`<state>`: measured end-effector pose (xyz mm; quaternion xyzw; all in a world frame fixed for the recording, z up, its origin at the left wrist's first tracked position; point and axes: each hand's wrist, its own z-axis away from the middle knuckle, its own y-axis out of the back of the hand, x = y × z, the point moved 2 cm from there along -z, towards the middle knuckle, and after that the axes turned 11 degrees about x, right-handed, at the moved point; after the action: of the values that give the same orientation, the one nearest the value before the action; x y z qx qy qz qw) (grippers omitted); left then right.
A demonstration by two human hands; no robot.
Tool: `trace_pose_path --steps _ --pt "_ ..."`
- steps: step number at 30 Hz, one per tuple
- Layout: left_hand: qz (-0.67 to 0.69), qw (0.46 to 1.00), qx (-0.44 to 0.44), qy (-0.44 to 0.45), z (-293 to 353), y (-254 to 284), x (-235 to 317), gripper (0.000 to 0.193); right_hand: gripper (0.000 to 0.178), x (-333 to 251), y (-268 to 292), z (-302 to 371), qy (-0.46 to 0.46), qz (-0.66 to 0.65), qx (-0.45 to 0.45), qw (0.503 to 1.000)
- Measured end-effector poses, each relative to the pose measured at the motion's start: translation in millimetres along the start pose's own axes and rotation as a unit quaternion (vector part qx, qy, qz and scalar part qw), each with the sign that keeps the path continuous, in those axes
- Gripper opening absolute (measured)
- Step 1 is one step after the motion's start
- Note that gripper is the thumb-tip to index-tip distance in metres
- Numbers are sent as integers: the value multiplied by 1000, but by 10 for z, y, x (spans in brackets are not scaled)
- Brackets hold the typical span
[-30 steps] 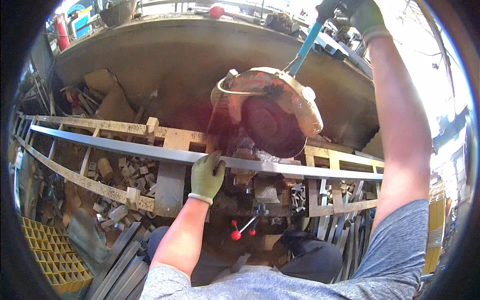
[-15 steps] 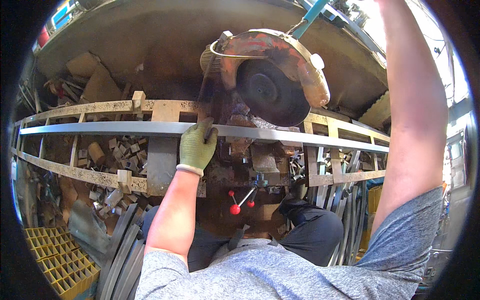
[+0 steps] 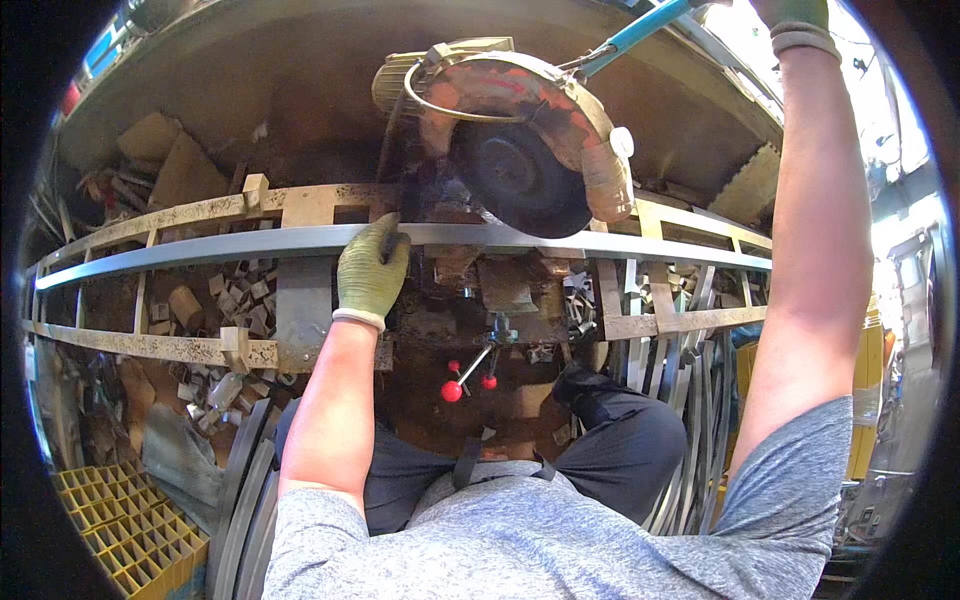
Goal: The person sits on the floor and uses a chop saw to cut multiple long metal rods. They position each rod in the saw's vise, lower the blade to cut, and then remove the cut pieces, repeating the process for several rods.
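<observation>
A long silvery metal bar (image 3: 230,241) lies from left to right across the slotted bench frame. My left hand (image 3: 372,265), in a green glove, grips it left of the saw with its fingers over the top. The round dark blade (image 3: 520,180) of a cut-off saw, under a worn reddish guard (image 3: 560,95), overlaps the far edge of the bar. From the guard, a teal handle (image 3: 635,38) rises to the upper right. My gloved right hand (image 3: 792,12) is near the handle's end, at the upper edge; its fingers are out of view.
A clamp lever with red knobs (image 3: 452,391) stands before the saw. Small metal offcuts (image 3: 240,297) lie below the bench frame (image 3: 180,348). Long strips (image 3: 690,420) lean at the right, more (image 3: 240,490) at the left, beside a yellow divided crate (image 3: 120,520).
The saw blade has come down from just behind the bar to overlap it. My right hand has come into view at the top. My left hand keeps its hold on the bar.
</observation>
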<state>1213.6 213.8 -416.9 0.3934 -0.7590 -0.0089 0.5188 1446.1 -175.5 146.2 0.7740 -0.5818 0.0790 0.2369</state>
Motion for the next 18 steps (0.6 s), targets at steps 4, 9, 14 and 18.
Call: trace_pose_path --steps 4,9,14,18 --pt "3 1000 11 -11 16 -45 -60 39 7 40 92 217 119 135 93 979" --pt "27 999 11 25 23 -92 -114 37 14 493 -146 392 -177 -470 31 864" --pt "18 999 28 3 41 -79 -78 36 22 594 -235 516 -387 -812 87 427" --pt "14 999 22 18 32 -57 -42 36 21 404 -43 602 -325 -742 120 573"
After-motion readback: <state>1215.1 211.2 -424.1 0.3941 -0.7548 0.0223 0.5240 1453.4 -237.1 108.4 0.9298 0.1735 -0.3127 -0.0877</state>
